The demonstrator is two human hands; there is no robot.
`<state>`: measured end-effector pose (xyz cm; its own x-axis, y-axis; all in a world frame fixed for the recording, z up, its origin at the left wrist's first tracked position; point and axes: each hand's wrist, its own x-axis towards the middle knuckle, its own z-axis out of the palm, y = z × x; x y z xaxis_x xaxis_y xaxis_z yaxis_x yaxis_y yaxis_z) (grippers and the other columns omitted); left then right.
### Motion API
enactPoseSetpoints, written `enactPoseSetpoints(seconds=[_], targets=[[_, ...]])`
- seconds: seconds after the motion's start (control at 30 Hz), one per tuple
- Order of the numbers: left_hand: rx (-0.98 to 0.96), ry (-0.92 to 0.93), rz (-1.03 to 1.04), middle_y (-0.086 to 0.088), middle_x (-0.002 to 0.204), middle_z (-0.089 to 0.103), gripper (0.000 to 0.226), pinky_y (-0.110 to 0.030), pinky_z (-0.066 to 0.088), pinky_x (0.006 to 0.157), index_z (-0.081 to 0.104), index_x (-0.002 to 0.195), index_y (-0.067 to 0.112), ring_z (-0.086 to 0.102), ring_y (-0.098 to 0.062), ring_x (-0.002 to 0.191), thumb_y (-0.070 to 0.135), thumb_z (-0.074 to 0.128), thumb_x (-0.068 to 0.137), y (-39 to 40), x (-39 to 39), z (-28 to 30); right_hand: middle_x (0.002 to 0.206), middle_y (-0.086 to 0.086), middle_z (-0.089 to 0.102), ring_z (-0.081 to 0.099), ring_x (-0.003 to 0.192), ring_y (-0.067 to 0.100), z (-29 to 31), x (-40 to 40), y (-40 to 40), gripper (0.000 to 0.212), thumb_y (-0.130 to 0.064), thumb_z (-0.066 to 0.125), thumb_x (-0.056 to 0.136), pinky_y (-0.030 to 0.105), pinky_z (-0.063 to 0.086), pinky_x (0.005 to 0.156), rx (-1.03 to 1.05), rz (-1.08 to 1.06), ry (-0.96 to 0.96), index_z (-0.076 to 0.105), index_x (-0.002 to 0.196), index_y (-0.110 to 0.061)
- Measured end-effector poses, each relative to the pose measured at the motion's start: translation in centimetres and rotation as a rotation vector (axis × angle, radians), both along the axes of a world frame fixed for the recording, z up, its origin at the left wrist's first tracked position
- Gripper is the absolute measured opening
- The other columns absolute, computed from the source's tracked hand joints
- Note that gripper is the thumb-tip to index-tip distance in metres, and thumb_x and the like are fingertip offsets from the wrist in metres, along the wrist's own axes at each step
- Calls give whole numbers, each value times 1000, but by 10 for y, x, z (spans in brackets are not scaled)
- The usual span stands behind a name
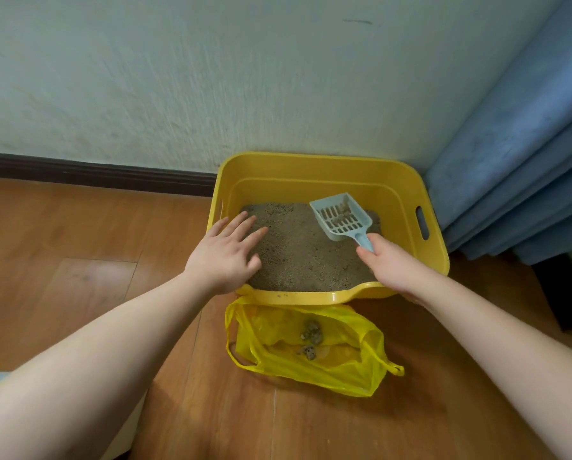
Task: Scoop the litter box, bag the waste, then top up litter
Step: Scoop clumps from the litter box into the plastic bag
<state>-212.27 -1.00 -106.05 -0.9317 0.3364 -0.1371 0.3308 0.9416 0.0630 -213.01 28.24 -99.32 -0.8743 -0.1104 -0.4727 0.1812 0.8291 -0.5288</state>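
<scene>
Right hand [391,267] is gripping the scoop [341,215], blade pointing away-left over litter box [318,174]; left hand [226,252] is resting flat, fingers spread.

Below me the wooden floor [78,293] carries the yellow litter box [327,167] at twelve o'clock, set against the wall. Just beside its near rim, at six o'clock, the yellow plastic bag [344,370] lies open on the boards.

A pale textured wall [211,78] with dark skirting board [95,174] meets wooden floor [62,227]; blue curtain [517,161] hangs right.
</scene>
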Motion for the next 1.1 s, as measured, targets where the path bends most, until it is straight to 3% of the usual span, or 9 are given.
enactPoseSetpoints(seconds=[0.2,0.57,0.73,0.93,1.1], targets=[[-9,18,5,-2,164,15,75,-40,3,122,19,155,30,1,-16,151,53,3,86,1,1,0,76,3,48,42,60,13,4,24,4,17,-30,38,102,27,33,50,30,26,4,46,108,-17],[-29,34,8,-2,163,17,72,-40,4,122,21,155,29,3,-17,151,51,5,88,1,3,-1,77,-1,47,43,61,11,0,45,3,22,-28,38,102,23,30,50,12,43,30,46,115,-13],[-42,23,18,-3,163,15,68,-41,1,123,19,155,29,2,-17,151,50,8,91,1,1,0,81,4,54,47,63,14,-3,59,3,20,-28,39,102,28,35,54,-20,51,77,46,112,-13],[-32,7,29,-4,164,14,61,-42,1,123,19,155,27,1,-18,151,47,20,98,1,1,1,78,0,58,54,63,18,-10,98,-9,14,-29,41,101,30,39,53,-92,125,76,46,113,-25],[-25,18,30,-5,163,17,59,-41,2,122,21,155,27,4,-18,151,45,24,99,2,2,1,70,-5,53,52,67,19,-17,131,-7,10,-26,46,98,31,31,58,-34,200,87,50,95,-17]])
